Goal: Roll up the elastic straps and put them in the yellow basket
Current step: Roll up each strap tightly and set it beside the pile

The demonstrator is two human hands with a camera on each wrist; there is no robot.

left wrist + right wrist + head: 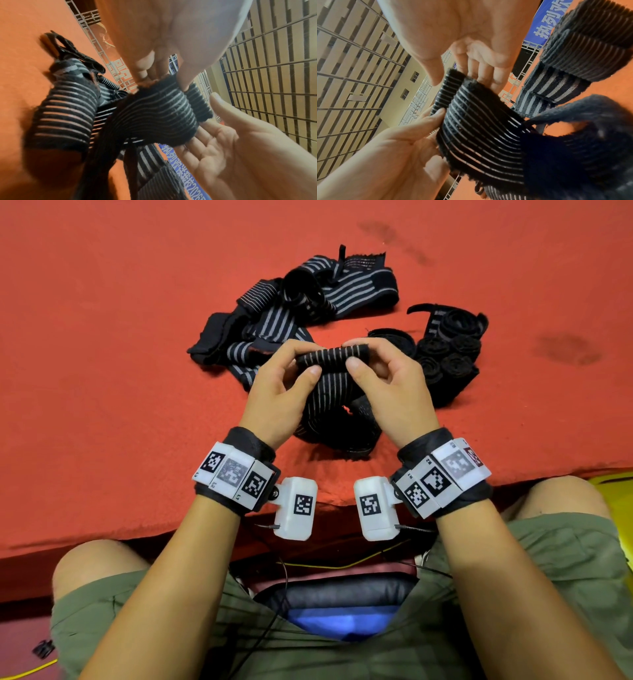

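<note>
I hold a black elastic strap with thin grey stripes [334, 357] in both hands above the red cloth. Its top end is turned into a short roll, and the rest [337, 419] hangs down onto the cloth. My left hand [308, 359] pinches the roll's left end, thumb toward me and fingers behind. My right hand [356, 354] pinches the right end the same way. The left wrist view shows the strap [163, 108] between my two thumbs. In the right wrist view the strap [481, 128] lies across my fingers. A yellow basket corner [613, 486] shows at the right edge.
Several loose striped straps [301, 302] lie tangled just beyond my hands. Several rolled black straps [448, 354] sit bunched to the right. The red cloth's front edge [239, 529] runs just below my wrists, above my knees. Cables hang by my lap.
</note>
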